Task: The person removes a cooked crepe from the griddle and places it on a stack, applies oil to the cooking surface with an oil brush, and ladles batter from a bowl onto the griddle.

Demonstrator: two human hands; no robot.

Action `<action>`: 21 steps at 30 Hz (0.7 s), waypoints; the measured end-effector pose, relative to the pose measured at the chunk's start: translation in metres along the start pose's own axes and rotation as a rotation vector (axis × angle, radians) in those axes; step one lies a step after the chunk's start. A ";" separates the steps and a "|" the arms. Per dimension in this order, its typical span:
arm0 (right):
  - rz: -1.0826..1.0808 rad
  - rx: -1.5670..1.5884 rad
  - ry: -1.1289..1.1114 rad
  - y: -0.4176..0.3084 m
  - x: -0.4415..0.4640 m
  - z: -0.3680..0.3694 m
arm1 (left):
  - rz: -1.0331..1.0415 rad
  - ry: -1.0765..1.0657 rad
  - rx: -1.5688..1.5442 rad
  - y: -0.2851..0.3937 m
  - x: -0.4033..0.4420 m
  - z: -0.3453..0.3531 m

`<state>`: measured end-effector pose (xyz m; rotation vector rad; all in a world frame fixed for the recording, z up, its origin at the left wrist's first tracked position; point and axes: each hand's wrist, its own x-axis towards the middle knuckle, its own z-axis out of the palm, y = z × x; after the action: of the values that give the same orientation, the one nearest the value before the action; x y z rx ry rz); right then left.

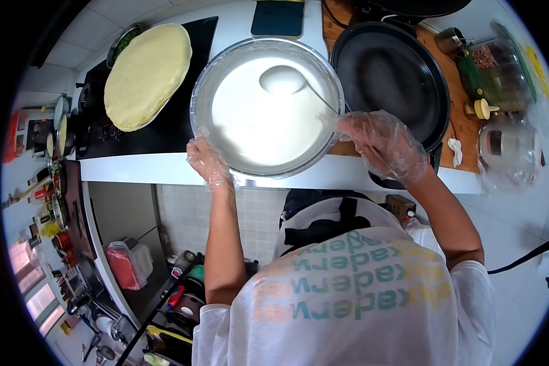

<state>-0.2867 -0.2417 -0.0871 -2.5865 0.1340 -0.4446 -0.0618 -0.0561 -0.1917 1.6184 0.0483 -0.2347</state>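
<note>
A large metal bowl (202,122) of white liquid stands on the counter. My left hand (206,157), in a clear plastic glove, has its fingers curled over the bowl's lower left rim. In my right hand (378,143), gloved too, is the handle end of a metal ladle (282,80) at the bowl's right rim; the ladle's round head sits in the liquid near the far side. To the right lies a round black pan (390,79) with nothing in it. A stack of pale flat pancakes (148,76) rests at the left.
The pancakes lie over a black cooktop (189,79). A dark flat object (277,18) sits behind the bowl. At the right are a metal cup (449,40), a yellow-capped container (483,109) and a clear plastic tub (507,143). The counter's front edge (165,172) runs before me.
</note>
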 end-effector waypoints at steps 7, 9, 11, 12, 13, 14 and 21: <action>0.267 0.246 0.023 0.023 -0.008 0.009 | -0.005 0.014 -0.010 0.002 0.000 0.003; 0.351 0.425 0.175 0.020 -0.006 0.014 | 0.008 0.010 0.013 0.001 0.000 0.003; 0.519 0.605 0.337 0.017 -0.004 0.015 | 0.013 0.010 0.023 0.000 -0.001 0.002; 0.679 0.725 0.387 0.017 -0.003 0.013 | 0.010 0.010 0.023 0.000 -0.002 0.002; 0.835 0.842 0.438 0.019 0.000 0.010 | 0.011 0.009 0.020 0.000 -0.001 0.002; 0.916 0.863 0.451 0.020 0.001 0.006 | 0.012 0.008 0.032 0.001 0.000 0.002; 1.073 0.904 0.489 0.013 0.003 -0.018 | 0.008 0.013 0.026 -0.004 0.003 0.001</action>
<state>-0.2902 -0.2623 -0.0780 -1.2186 1.1152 -0.5202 -0.0597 -0.0572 -0.1959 1.6463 0.0485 -0.2191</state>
